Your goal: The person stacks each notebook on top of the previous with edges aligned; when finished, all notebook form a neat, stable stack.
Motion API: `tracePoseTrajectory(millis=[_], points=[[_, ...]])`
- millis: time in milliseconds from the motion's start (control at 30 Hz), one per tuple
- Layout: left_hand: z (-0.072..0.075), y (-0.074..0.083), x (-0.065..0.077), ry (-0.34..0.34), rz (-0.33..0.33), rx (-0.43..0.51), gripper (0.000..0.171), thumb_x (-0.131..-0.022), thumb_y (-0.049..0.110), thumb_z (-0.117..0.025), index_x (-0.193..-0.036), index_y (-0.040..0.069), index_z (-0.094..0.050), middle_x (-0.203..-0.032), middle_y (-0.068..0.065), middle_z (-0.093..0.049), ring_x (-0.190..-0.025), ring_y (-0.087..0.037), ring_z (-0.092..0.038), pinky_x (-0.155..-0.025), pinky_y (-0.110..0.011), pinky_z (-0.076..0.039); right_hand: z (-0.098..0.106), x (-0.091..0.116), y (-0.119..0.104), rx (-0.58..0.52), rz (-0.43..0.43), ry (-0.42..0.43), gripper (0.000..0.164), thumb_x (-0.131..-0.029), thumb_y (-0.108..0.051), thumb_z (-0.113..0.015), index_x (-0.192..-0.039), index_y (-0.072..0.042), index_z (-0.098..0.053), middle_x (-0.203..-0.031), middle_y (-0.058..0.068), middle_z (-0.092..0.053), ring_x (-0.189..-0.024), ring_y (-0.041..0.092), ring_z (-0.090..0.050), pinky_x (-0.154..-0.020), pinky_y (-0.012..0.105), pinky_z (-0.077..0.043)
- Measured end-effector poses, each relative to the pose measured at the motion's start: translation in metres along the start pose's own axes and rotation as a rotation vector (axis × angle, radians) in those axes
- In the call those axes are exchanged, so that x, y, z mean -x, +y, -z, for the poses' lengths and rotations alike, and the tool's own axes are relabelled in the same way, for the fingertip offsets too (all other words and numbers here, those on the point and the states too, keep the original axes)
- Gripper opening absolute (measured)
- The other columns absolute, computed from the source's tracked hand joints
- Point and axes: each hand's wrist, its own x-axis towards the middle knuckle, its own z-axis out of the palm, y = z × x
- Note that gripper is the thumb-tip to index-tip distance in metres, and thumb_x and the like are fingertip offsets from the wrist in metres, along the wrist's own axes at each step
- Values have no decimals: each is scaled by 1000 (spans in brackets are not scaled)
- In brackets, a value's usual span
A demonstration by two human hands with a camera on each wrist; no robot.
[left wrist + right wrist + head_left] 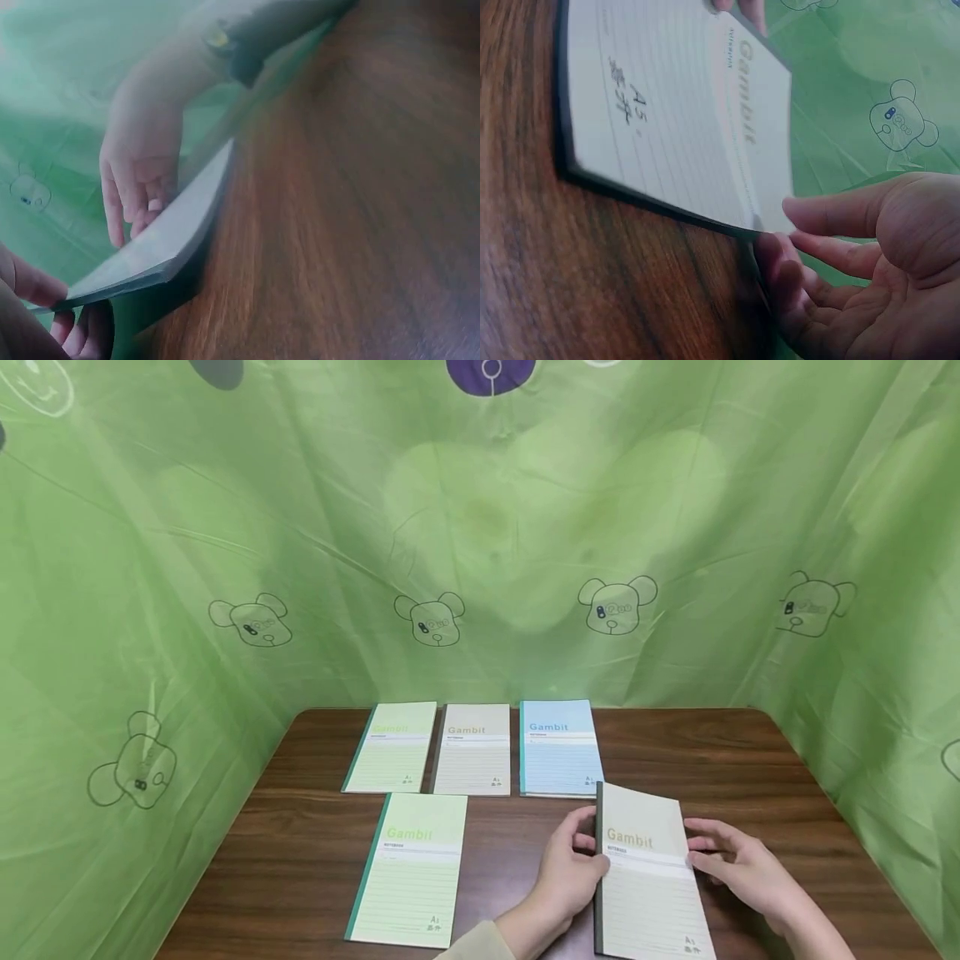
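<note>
A notebook with a pale grey-white cover, "Gambit" print and a dark spine (651,902) is tilted at the near right of the table. My left hand (564,875) grips its spine side, thumb on the cover and fingers underneath. At the opposite edge, my right hand (746,867) holds the notebook lightly between thumb and fingers. The right wrist view shows the thumb (832,214) at the cover's edge, with fingers below. Seen from the left wrist, the notebook (169,232) slants, its left end raised over the wood.
A back row holds a green notebook (393,752), a grey-white notebook (474,760) and a blue notebook (559,756). Another green notebook (411,877) lies in front, left of my hands. Green printed curtain (480,543) surrounds the dark wooden table (277,860).
</note>
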Motion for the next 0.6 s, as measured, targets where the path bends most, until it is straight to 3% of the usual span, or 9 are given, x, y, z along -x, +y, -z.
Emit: tracePoseTrajectory(millis=[200,333,467,600], points=[[1,-8,-9,2,-27,-4,72,-85,-18,-69,-145,23,-68,-98,-4,-64,-74,-13,-66,-67,-25,-56,-1,-2,0,-40,-18,14,71,-102,-12,-77,-162,3,-42,-132,24,-65,-100,10,-71,-78,32,-60],[5,-11,-16,41,-47,-10,70,-87,-16,-70,-146,21,-66,-97,-3,-67,-71,-13,-67,-66,-26,-57,-1,-5,4,-129,8,-62,79,-104,-11,-75,-168,0,-30,-136,29,-65,-104,14,-73,-80,37,-63],[6,-11,-21,107,-58,12,61,-85,-14,-74,-138,17,-69,-94,-2,-69,-71,-14,-66,-67,-27,-56,-2,-9,6,-210,78,-146,82,-106,-7,-71,-171,-3,-21,-124,28,-69,-101,18,-74,-80,40,-64],[6,-8,-23,164,-57,58,51,-83,-13,-75,-125,14,-69,-97,-3,-68,-72,-15,-64,-68,-27,-55,-5,-11,6,-252,151,-175,81,-106,-3,-68,-170,-2,-18,-117,26,-69,-97,20,-75,-79,42,-65]])
